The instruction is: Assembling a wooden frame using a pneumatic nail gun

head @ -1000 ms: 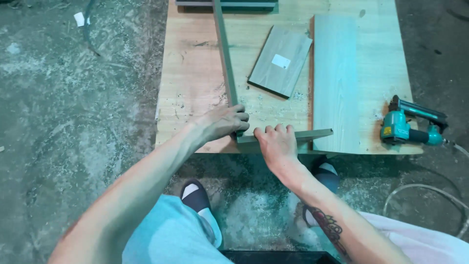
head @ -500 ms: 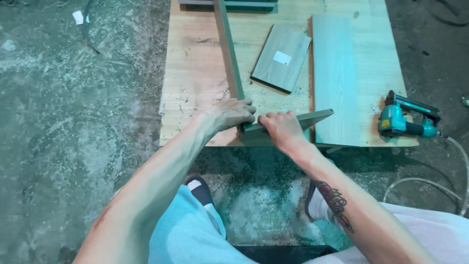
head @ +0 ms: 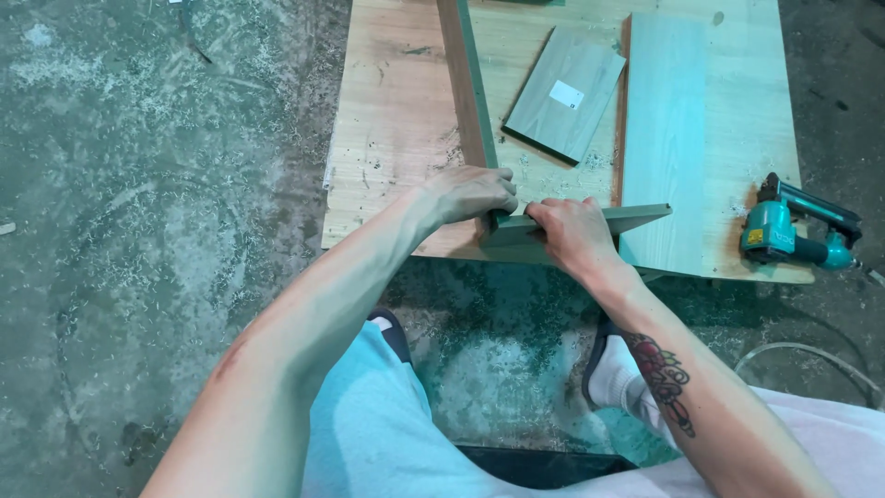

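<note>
— Pressing down at a corner joint, the left hand (head: pixel 470 195) is gripping the near end of the long strip (head: pixel 466 83), which is standing on edge and running away from the hand across the workboard (head: pixel 387 138). What is the other hand doing?

— The right hand (head: pixel 573 235) is closing over the short strip (head: pixel 608 219), fingers curled on its top edge; that strip is extending rightward from under the hand. Both pieces are meeting between the two hands, at the board's near edge.

— And what is lying around them?

— Just beyond the right hand, a small grey panel (head: pixel 564 92) is lying flat; to that hand's right, a long pale panel (head: pixel 666 138) is lying flat, its near end touching the short strip. Farther right of the right hand, well apart, a teal nail gun (head: pixel 795 232) is resting at the board's corner.
</note>
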